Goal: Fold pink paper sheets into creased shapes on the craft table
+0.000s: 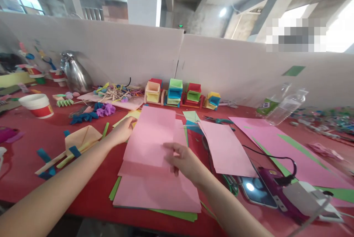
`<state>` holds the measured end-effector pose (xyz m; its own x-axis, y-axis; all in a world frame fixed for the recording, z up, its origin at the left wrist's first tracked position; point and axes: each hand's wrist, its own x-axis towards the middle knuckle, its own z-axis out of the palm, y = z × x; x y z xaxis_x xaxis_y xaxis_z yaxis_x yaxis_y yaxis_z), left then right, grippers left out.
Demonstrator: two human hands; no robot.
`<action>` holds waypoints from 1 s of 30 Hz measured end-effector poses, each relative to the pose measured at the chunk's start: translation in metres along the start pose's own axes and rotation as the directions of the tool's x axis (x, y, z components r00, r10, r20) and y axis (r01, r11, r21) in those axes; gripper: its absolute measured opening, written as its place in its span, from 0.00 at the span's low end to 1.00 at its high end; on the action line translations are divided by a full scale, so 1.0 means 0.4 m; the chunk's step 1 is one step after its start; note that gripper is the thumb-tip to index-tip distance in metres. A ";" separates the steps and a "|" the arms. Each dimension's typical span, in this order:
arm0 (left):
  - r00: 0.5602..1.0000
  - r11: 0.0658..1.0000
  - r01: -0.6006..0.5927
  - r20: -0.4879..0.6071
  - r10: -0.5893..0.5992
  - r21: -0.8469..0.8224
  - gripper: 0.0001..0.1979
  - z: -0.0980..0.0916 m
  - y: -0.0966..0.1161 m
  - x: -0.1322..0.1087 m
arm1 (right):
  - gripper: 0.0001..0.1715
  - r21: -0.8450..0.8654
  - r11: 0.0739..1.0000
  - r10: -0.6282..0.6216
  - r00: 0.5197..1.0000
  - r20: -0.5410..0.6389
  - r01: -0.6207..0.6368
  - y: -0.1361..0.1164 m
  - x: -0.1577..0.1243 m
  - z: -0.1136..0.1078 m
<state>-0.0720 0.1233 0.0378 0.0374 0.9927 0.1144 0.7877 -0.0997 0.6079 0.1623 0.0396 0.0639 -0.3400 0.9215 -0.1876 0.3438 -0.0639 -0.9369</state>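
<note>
A pink sheet of paper point(152, 130) lies raised and slightly bowed over a stack of pink paper point(157, 192), with green sheets point(182, 215) showing underneath. At its upper left edge, my left hand point(125, 130) is closed, fingers curled at the paper; the fingertips are partly hidden. My right hand point(181, 159) is over the sheet's right side, fingers apart and slightly bent, their tips at the paper's surface. Right of the stack lies another pile of pink sheets point(228, 148), partly over a phone point(258, 192).
Colourful folded paper boxes point(174, 91) on small stands line the partition. A paper-and-stick model point(83, 139), white-red cup point(37, 106) and steel jug point(74, 71) stand left. Pliers point(218, 120), a purple power strip point(287, 200) with cables and plastic bottles point(289, 106) are right.
</note>
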 end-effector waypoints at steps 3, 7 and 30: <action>0.990 0.985 0.048 0.120 -0.068 0.165 0.12 -0.033 0.007 0.024 | 0.24 -0.420 0.908 0.069 0.990 0.120 -0.012 0.018 0.004 -0.019; 0.963 0.933 0.081 0.213 -0.164 0.350 0.20 -0.031 0.046 0.044 | 0.23 -0.865 0.502 -0.134 0.986 -0.095 -0.015 -0.032 0.053 -0.045; 0.998 0.909 0.030 0.034 -0.048 0.415 0.17 0.006 0.056 -0.007 | 0.27 -0.868 0.493 -0.355 0.926 -0.128 0.069 0.086 0.136 0.015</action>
<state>-0.0529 0.1185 0.0492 0.0202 0.9981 0.0581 0.9726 -0.0330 0.2302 0.1504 0.0852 0.0197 -0.3246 0.9252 0.1968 0.9054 0.3641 -0.2183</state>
